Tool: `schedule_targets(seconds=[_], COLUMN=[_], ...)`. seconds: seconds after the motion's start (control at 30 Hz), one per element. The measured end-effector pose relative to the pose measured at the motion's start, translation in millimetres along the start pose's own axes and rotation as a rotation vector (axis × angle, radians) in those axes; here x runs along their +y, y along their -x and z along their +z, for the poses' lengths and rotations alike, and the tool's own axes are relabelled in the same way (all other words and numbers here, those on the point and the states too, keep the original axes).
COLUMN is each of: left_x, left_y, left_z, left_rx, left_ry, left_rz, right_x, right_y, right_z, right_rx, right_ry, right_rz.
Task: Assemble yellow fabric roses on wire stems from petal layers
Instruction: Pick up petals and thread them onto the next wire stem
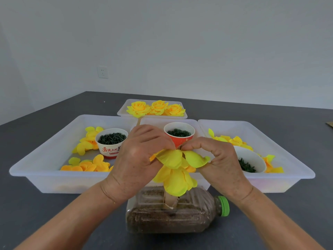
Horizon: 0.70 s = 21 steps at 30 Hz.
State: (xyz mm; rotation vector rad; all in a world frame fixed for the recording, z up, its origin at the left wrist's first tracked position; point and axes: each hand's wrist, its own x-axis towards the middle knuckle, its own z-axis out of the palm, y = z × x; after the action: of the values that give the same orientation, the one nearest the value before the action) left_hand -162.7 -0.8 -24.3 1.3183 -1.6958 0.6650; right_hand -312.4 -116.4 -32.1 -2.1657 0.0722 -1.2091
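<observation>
I am looking down at a clear plastic bottle (173, 213) lying on its side on the dark grey table (36, 213), packed with brown grainy filling, its green screw cap (224, 206) pointing right. Straight above the bottle, both my hands are working on a stack of yellow fabric petal layers (175, 170). My left hand (137, 159) is pinching the upper petal layer at its centre, fingers curled; my right hand (216, 159) is pinching the same layer from the other side, thumb and forefinger meeting the left fingertips. Lower petals are hanging down toward a pale post (170, 200) rising from the bottle. I cannot see the wire stem clearly.

Behind the bottle, translucent white trays (45, 170) are holding loose yellow petals (86, 139). Behind and left of the bottle, a white paper cup (110, 147) of dark green parts is showing red Chinese characters, partly hidden by my hand. Farthest behind the bottle, three finished yellow roses (156, 108) are lying in a tray.
</observation>
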Motion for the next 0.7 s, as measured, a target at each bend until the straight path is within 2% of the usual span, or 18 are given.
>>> schedule_targets(seconds=[0.1,0.3,0.7], left_x=[-2,-4,-9], left_y=[2,8,16], left_z=[-1,-1,-3], left_rx=[-0.009,-0.051,-0.064], left_ry=[0.002,-0.031,-0.069], left_rz=[-0.01,0.096,0.112], right_x=[1,5,6], right_y=[-1,2,6], right_z=[-1,0,1], right_rx=[0.02,0.028,0.014], right_ry=[0.144,0.471,0.576], right_rz=[-0.137,-0.397,-0.475])
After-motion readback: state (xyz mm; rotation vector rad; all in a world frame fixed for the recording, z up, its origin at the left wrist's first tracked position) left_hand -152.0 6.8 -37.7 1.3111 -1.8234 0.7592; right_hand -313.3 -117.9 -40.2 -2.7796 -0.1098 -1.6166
